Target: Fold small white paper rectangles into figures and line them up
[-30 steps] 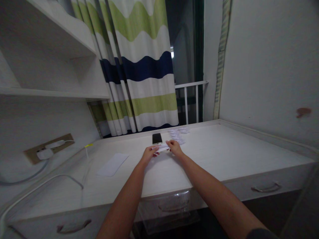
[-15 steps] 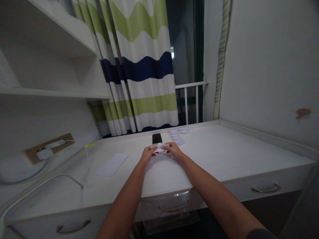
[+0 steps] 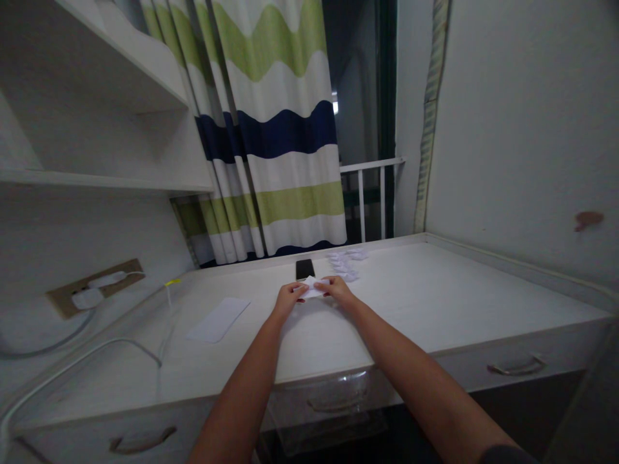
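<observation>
A small piece of folded white paper (image 3: 311, 287) is held up between both hands, just above the desk. My left hand (image 3: 289, 299) pinches its left end, and my right hand (image 3: 338, 290) grips the right end with the thumb on the near face. A peak of the paper points upward in the middle. Right behind it lies a black phone (image 3: 305, 269). Several folded white paper pieces (image 3: 342, 266) sit in a cluster behind my right hand. To the left, flat on the desk, is a stack or sheet of white paper (image 3: 219, 319).
The white desk (image 3: 464, 290) has drawers with metal handles (image 3: 517, 367) along its front. A white cable (image 3: 97, 345) runs over its left side from plugs in a wall socket (image 3: 97, 287). A striped curtain (image 3: 285, 142) hangs behind, and a shelf (image 3: 106, 183) juts out at upper left.
The folded paper has shifted in my fingers and now shows a pointed peak at its top. Fewer fingertips show beneath it. Both arms stay nearly in place.
</observation>
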The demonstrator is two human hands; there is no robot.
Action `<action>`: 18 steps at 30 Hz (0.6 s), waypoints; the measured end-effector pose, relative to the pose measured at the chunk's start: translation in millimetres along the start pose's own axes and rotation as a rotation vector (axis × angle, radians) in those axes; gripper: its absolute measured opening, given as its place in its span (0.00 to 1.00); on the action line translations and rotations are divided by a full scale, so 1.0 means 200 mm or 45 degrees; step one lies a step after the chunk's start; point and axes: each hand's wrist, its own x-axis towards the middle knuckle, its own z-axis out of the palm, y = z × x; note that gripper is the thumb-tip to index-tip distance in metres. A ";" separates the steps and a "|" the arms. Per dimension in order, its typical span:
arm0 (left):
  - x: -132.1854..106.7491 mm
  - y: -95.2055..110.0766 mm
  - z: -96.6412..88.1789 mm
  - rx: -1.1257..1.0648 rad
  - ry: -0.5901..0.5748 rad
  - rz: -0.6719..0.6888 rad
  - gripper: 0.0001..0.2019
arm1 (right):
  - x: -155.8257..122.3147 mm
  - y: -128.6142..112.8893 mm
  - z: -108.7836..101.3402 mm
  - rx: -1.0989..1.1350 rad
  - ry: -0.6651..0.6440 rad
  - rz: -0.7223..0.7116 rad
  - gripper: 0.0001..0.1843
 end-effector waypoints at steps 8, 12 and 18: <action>0.00 0.01 -0.01 0.132 0.055 0.079 0.12 | -0.02 -0.03 0.01 0.044 0.052 -0.015 0.13; 0.00 0.02 0.00 0.062 0.035 0.078 0.12 | -0.02 -0.04 0.01 0.002 0.091 -0.057 0.12; 0.00 0.03 0.01 -0.027 0.037 0.097 0.13 | 0.00 -0.02 0.01 -0.043 0.157 -0.169 0.11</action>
